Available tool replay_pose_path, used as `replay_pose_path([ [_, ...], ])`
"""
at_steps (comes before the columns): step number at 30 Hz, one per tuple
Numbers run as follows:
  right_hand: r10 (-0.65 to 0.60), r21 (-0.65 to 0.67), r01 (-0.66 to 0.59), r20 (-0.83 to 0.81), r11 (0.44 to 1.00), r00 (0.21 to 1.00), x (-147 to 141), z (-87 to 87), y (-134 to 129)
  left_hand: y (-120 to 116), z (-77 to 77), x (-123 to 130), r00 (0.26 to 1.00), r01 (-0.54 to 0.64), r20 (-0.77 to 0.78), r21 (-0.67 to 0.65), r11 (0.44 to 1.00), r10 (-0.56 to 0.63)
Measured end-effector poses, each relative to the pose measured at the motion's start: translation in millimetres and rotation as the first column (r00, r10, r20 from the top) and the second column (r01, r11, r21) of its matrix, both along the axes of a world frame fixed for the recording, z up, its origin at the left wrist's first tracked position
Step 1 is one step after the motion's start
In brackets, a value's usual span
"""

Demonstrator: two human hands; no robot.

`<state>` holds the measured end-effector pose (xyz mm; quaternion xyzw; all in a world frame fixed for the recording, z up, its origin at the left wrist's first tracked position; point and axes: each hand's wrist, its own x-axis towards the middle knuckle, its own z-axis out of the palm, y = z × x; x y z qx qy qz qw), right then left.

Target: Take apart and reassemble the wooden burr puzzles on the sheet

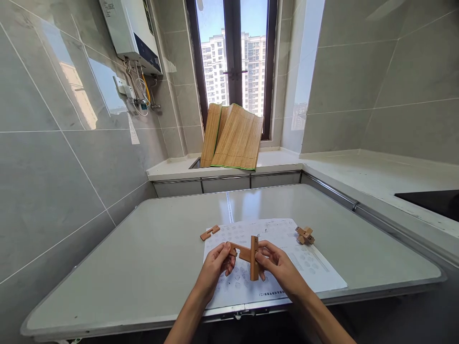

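Above a printed paper sheet (279,282), my left hand (217,262) pinches the end of a notched wooden puzzle piece (244,253). That piece runs sideways and meets an upright wooden puzzle piece (254,258), crossing it near its middle. My right hand (275,262) has its thumb and fingers closed on the upright piece from the right. Whether the two pieces are interlocked or only touching, I cannot tell. A loose notched wooden piece (210,232) lies at the sheet's upper left edge. An assembled wooden burr puzzle (304,235) sits at its right edge.
The sheet lies on a pale folding table (150,267) with a seam down its middle. Behind it, a bamboo mat (238,138) leans against the window on a white counter (279,156). A water heater (132,33) hangs at the upper left. Tiled walls enclose both sides.
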<state>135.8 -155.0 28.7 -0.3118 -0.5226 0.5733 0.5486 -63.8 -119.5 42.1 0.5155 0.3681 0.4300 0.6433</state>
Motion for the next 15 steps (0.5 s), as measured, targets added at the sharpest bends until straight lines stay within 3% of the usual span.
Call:
replay_pose_path([
  [5,0.117,-0.026,-0.117,-0.005,0.993,0.993,-2.8,14.0,3.8,13.6,-10.2,-18.7,0.969,-0.245,-0.001,0.019,0.969,0.245],
  [9,-0.001,0.058,-0.017,0.294,0.998,0.956,-9.5,13.1,21.1,27.1,-17.8,-43.9,0.895,-0.349,-0.203,0.233,0.908,0.396],
  [11,-0.153,0.175,0.073,0.506,0.982,0.849,-15.1,6.3,36.7,31.6,-19.6,-55.4,0.828,-0.357,-0.345,0.282,0.89,0.442],
  [13,-0.279,0.285,0.104,0.69,0.953,0.668,-21.7,-1.9,54.6,33.6,-20.3,-64.1,0.769,-0.356,-0.443,0.303,0.884,0.461],
  [15,-0.317,0.305,0.121,0.754,0.945,0.576,-28.7,-9.0,72.8,33.5,-20.9,-69.5,0.728,-0.35,-0.502,0.314,0.883,0.467],
])
